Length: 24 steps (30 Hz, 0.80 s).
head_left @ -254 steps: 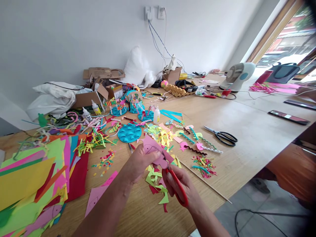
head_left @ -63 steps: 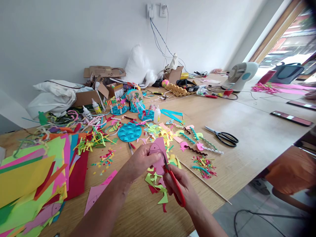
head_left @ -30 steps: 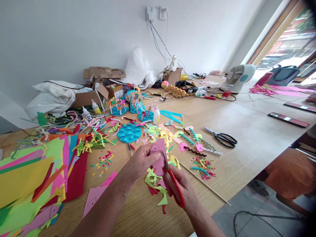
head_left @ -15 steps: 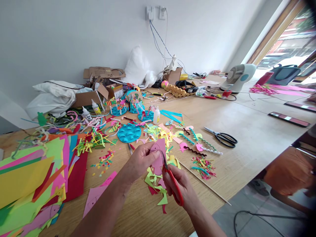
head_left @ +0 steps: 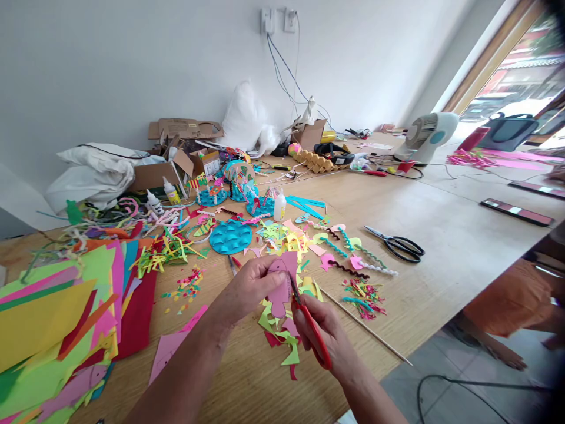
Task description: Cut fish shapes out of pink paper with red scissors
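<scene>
My left hand (head_left: 253,287) pinches a pink paper piece (head_left: 279,294) with a fish outline drawn on it, thumb on top. In my right hand (head_left: 324,330) are red-handled scissors (head_left: 315,335), their blades meeting the right edge of the pink paper. Beneath both hands lie green and red paper scraps (head_left: 286,347). Left of them, another pink sheet (head_left: 165,353) with a drawn line is partly hidden by my left forearm. A thin wooden stick (head_left: 366,327) runs past my right hand.
Coloured paper sheets (head_left: 39,318) pile up at the left. A blue scalloped disc (head_left: 230,237), a glue bottle (head_left: 279,206) and black-handled scissors (head_left: 399,246) lie beyond my hands. A white fan (head_left: 426,138) stands farther back. Someone's leg in orange clothing (head_left: 507,300) shows at the right.
The lower part of the pink fish outline shows more clearly beside the blades, and the scissors have shifted slightly right. At the right, the other person's leg and foot have moved.
</scene>
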{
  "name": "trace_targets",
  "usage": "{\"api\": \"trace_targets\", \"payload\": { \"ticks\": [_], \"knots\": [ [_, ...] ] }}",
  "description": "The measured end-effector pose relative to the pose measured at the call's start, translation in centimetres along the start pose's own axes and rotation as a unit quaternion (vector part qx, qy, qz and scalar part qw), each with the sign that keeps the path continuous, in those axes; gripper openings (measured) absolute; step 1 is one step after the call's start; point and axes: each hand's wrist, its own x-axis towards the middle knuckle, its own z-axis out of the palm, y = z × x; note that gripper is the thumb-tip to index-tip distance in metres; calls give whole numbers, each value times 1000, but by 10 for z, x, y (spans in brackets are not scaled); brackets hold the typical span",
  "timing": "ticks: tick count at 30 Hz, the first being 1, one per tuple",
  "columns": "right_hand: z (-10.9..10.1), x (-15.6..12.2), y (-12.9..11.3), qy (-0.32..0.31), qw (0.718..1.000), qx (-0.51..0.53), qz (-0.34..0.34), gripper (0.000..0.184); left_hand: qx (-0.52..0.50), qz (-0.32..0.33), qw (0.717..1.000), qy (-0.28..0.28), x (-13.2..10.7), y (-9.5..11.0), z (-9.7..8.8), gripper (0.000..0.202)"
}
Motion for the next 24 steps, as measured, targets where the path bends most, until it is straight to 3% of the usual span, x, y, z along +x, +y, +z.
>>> {"api": "trace_targets", "payload": {
  "ticks": [24],
  "knots": [
    [-5,-2,3,-43,998,-44,-29,38,-53,-18,998,-26,-2,1,-2,15]
  ]
}}
